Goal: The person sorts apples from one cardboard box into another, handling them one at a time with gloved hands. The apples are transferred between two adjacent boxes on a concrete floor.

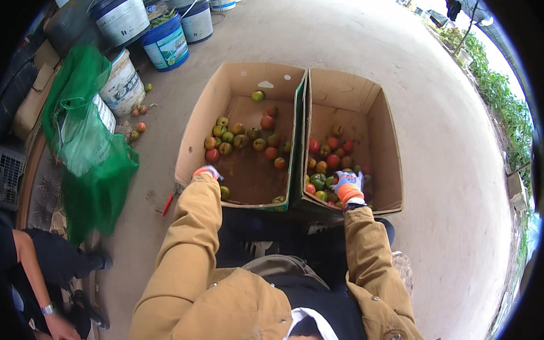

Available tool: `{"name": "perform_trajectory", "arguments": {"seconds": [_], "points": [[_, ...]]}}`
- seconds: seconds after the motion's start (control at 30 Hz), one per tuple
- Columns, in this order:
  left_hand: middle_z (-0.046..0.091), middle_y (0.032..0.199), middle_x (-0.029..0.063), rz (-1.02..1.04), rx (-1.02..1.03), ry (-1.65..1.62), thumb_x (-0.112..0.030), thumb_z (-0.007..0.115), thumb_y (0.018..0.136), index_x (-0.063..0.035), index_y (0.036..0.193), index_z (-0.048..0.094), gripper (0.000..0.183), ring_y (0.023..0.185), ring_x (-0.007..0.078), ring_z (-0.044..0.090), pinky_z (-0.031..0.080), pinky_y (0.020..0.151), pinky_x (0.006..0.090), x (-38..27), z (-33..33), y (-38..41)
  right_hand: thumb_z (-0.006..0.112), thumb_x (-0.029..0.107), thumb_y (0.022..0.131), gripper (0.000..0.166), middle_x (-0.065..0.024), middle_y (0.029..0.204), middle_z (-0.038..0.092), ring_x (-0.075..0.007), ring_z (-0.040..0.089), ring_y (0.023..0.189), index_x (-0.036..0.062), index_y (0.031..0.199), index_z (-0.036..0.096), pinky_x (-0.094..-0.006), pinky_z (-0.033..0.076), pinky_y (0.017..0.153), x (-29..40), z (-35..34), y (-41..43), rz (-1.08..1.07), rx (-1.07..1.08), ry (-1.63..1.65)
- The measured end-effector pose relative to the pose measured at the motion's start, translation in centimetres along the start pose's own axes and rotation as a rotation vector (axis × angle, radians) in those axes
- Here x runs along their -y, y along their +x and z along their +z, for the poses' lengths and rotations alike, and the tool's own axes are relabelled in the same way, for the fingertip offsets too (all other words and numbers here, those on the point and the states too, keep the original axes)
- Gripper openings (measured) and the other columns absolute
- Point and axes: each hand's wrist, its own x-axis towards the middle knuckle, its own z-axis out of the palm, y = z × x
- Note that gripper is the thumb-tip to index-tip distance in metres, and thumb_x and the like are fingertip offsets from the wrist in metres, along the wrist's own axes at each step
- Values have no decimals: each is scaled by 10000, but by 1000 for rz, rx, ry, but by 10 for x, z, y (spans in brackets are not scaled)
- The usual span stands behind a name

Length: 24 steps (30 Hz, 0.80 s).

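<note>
Two open cardboard boxes stand side by side in front of me. Scattered over the floor of the left box [201,110] are red, green and mixed-colour tomatoes [240,141]. Inside the right box [384,143], more tomatoes [333,160] lie closer together, mostly at its left and near side. My left hand [208,172], in a white and orange work glove, is at the near left wall of the left box; its fingers are mostly hidden. Gloved alike, my right hand [348,185] reaches palm down onto the tomatoes in the right box. What lies under its fingers is hidden.
Red-handled tool [167,205] lies on the concrete floor left of the boxes. Further left are a green mesh bag [92,176], a dirty white bucket [123,85], loose tomatoes [141,126] and several paint buckets [165,43]. At lower left, another person's hand [66,332] holds a phone.
</note>
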Motion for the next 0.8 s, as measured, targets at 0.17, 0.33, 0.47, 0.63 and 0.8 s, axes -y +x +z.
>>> {"name": "perform_trajectory", "arguments": {"seconds": [0.17,0.33,0.47,0.63,0.8], "points": [[540,1234,114,-76,128,130,-415,662,748,-130,1201,552,547,1133,316,509,406,944,420,-5,16,-5,629,428,749,594,-67,1269,490,-259,426,1205,204,1274,467,-485,168,1062,-2,7,-6,33,85,-45],[537,1241,101,-92,153,178,-406,655,755,-139,1204,550,532,1145,298,501,406,944,414,-4,21,-9,594,461,768,608,-83,1294,473,-270,414,1217,183,1291,455,-479,170,1064,1,2,-11,39,90,1],[534,1247,91,-96,156,216,-400,648,762,-147,1206,549,521,1155,283,495,406,944,409,-6,30,-14,568,479,784,589,-89,1278,485,-275,425,1206,178,1281,468,-477,175,1063,-2,4,-12,61,37,57],[530,1255,79,-88,141,275,-391,640,769,-157,1209,548,507,1168,265,488,407,944,403,-6,32,-24,539,506,797,610,-95,1286,483,-253,416,1215,143,1281,462,-479,173,1062,-2,3,-10,77,9,98],[527,1262,66,31,-65,265,-383,632,777,-167,1212,546,493,1180,247,480,407,944,397,-15,-4,-52,513,467,818,545,-118,1224,533,-268,464,1152,107,1227,507,-467,236,1030,-3,17,2,41,-457,171]]}}
